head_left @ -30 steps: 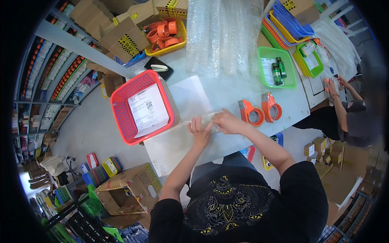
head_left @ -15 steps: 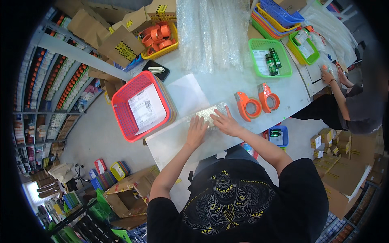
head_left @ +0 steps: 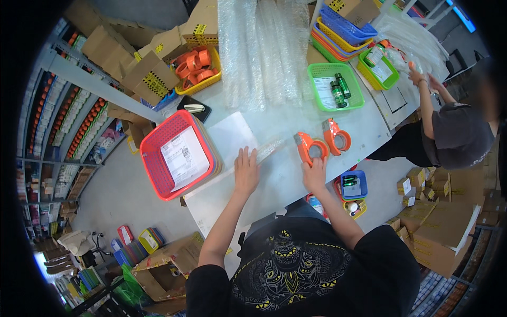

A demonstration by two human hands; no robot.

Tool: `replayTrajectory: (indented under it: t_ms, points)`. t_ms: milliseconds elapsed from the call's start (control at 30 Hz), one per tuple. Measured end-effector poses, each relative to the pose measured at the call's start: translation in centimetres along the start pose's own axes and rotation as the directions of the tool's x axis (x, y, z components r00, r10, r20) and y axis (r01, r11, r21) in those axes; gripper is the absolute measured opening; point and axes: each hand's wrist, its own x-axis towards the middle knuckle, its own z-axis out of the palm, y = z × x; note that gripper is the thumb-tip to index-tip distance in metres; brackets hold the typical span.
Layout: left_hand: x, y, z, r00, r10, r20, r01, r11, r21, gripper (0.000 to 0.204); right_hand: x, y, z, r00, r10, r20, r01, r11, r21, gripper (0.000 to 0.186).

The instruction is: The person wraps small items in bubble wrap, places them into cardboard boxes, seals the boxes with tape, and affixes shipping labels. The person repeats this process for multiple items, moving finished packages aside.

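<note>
A bubble-wrapped bundle (head_left: 270, 148) lies on the white table in front of me. My left hand (head_left: 246, 171) rests at its left end, fingers stretched out and pointing away from me. My right hand (head_left: 315, 177) has its fingers closed on the near rim of an orange tape dispenser (head_left: 303, 143), which still sits on the table. A second orange tape dispenser (head_left: 329, 132) stands just beyond it to the right. What the bubble wrap contains cannot be made out.
Stacked baskets, red on top (head_left: 153, 170), stand left. A green basket (head_left: 355, 100) holds green-capped bottles. Bubble wrap sheets (head_left: 264, 58) hang over the far edge. A yellow basket (head_left: 214, 77) contains orange tape rolls. At right, a co-worker (head_left: 454, 129) works by another table.
My right hand has left the bubble-wrapped bundle and moved right onto the nearer tape dispenser. My left hand has shifted toward the bundle's left end. The co-worker's hands have lifted.
</note>
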Motion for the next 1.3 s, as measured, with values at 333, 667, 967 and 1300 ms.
replayTrajectory:
  t_ms: [333,667,967,1300]
  points:
    - [-0.9,0.3,1.5,0.985,-0.162,0.066,0.174,0.949,-0.265,0.076,6.1,-4.3,-12.1,0.982,0.12,-0.148,0.008,0.751,0.66,0.039]
    - [0.2,0.7,1.7,0.969,-0.195,0.149,0.225,0.949,-0.221,0.081,2.7,-8.2,-18.8,0.94,-0.115,0.322,-0.062,0.869,0.49,0.052]
    - [1.1,-0.2,1.1,0.991,-0.048,0.125,0.077,0.968,-0.239,0.071,5.6,-5.5,-6.4,0.825,0.045,0.563,-0.457,0.641,0.617,0.044]
    - [3.3,2.9,0.3,0.991,-0.101,0.087,0.088,0.986,0.14,0.074,7.5,-2.2,-9.8,0.862,-0.04,0.505,-0.241,0.844,0.479,0.042]
